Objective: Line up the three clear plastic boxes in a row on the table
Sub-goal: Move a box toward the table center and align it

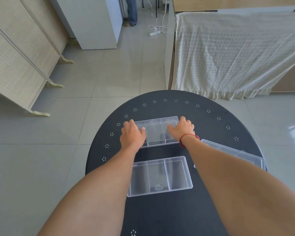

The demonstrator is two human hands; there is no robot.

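Clear far box (156,132) gripped at both ends: left hand (132,135), right hand (181,129)

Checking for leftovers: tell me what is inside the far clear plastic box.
The far clear plastic three-compartment box shows only the black table through its middle. The left hand and right hand cover its end compartments.

Black table (211,126) with white dot clusters, clear boxes (160,176), red wristband (188,136)
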